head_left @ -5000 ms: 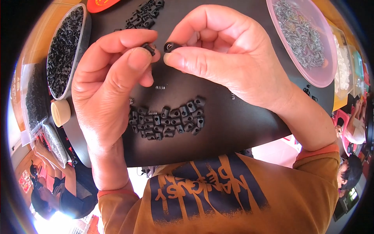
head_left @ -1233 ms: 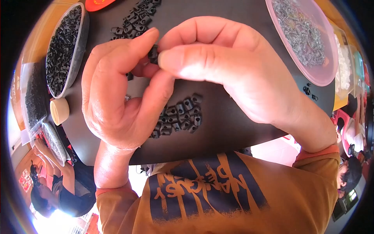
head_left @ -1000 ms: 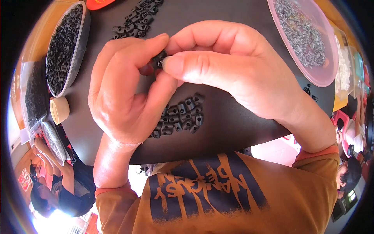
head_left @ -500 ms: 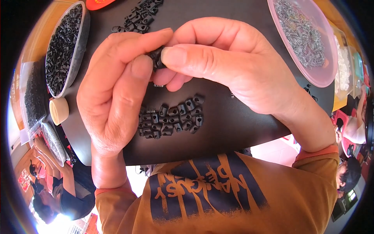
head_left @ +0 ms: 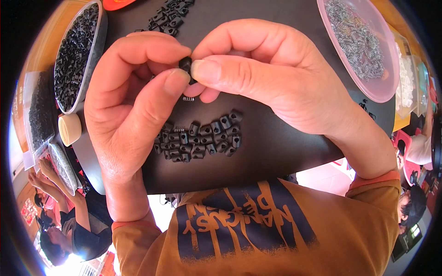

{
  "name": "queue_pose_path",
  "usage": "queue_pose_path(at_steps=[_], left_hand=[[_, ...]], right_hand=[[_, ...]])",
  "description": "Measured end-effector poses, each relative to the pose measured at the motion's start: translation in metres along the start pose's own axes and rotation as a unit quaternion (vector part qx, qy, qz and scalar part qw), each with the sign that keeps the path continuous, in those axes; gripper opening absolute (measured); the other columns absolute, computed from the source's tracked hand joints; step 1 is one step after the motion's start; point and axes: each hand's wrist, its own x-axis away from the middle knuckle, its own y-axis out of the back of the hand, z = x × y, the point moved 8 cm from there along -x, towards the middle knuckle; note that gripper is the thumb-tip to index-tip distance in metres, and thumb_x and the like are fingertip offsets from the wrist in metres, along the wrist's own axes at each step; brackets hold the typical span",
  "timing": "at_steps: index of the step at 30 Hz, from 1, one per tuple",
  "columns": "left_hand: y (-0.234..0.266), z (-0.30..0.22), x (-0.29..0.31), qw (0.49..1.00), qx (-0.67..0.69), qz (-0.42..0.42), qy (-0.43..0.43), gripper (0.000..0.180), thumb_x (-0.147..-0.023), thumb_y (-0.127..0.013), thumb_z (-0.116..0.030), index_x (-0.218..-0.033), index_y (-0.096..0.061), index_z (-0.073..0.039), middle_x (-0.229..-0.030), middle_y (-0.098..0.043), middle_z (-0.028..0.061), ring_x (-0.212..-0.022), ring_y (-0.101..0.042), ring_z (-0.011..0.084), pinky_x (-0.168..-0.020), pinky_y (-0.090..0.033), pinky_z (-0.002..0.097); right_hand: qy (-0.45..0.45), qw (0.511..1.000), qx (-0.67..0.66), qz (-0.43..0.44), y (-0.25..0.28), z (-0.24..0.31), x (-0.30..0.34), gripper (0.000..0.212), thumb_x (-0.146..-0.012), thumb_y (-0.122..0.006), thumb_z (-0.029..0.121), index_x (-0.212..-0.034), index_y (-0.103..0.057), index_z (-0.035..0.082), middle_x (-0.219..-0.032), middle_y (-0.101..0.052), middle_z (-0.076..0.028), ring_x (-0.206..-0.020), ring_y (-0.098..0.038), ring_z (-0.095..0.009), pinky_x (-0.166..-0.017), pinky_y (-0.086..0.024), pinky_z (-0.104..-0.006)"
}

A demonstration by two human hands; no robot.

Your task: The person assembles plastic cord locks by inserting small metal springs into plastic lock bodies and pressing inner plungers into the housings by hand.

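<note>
Between the thumbs and index fingers of both my hands sits a small black plastic cord lock (head_left: 185,63), partly covered by fingertips. My left hand (head_left: 131,94) pinches it from the left, its other fingers curled behind. My right hand (head_left: 276,80) grips it from the right, thumb uppermost. Just below the fingers a small metal spring (head_left: 188,98) shows. Nearer me on the dark table (head_left: 285,158), a cluster of black cord lock bodies with round holes (head_left: 205,140) lies in rough rows, with another spring (head_left: 179,129) beside them.
More black pieces (head_left: 170,18) lie at the far side. A clear tub (head_left: 102,41) of black parts stands left, near a beige roll (head_left: 70,130). A pink tray (head_left: 390,89) at the far right holds springs. Other people sit at both sides, a co-worker's arms (head_left: 60,181) at left.
My left hand has opened out somewhat and shifted slightly left, its thumb and index finger pinching closer to the cord lock. My right hand has barely moved.
</note>
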Motion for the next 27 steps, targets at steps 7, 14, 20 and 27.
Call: queue_pose_path(at_steps=[7, 14, 20, 27], left_hand=[[0.003, -0.002, 0.000, 0.999, 0.037, -0.022, -0.005, 0.018, -0.082, -0.058, -0.006, -0.098, -0.051, 0.000, -0.101, -0.052, 0.0125, -0.072, -0.046, 0.0070, -0.065, -0.039, 0.0181], [0.009, 0.003, 0.000, 0.995, 0.089, -0.039, -0.012, 0.019, -0.080, -0.060, -0.006, -0.097, -0.050, -0.002, -0.095, -0.051, 0.0109, -0.064, -0.042, 0.0069, -0.059, -0.036, 0.0164], [0.008, 0.008, 0.003, 0.993, 0.085, -0.039, 0.078, 0.022, -0.081, -0.059, -0.005, -0.100, -0.050, -0.001, -0.099, -0.052, 0.0121, -0.063, -0.041, 0.0069, -0.059, -0.037, 0.0177], [0.006, 0.007, 0.002, 0.992, 0.048, -0.050, 0.107, 0.023, -0.081, -0.058, -0.004, -0.102, -0.051, 0.001, -0.102, -0.054, 0.0125, -0.066, -0.044, 0.0071, -0.059, -0.038, 0.0175]], right_hand=[[0.012, 1.000, 0.024, -0.008, 0.001, 0.003, 0.000, 0.018, -0.087, -0.059, 0.018, -0.089, -0.063, 0.001, -0.077, -0.061, -0.001, -0.070, -0.055, -0.007, -0.061, -0.047, -0.0214], [0.003, 1.000, 0.003, -0.025, 0.003, 0.003, 0.001, 0.013, -0.085, -0.061, 0.015, -0.089, -0.060, 0.002, -0.073, -0.061, -0.004, -0.065, -0.057, -0.012, -0.057, -0.047, -0.0247], [0.010, 1.000, 0.001, -0.019, 0.008, 0.001, 0.002, 0.017, -0.090, -0.056, 0.013, -0.099, -0.060, -0.001, -0.088, -0.063, -0.007, -0.081, -0.061, -0.013, -0.072, -0.049, -0.0251], [0.033, 0.999, 0.038, -0.009, 0.010, 0.005, 0.000, 0.018, -0.090, -0.056, 0.014, -0.099, -0.061, -0.001, -0.086, -0.064, -0.008, -0.079, -0.060, -0.012, -0.072, -0.048, -0.0240]])
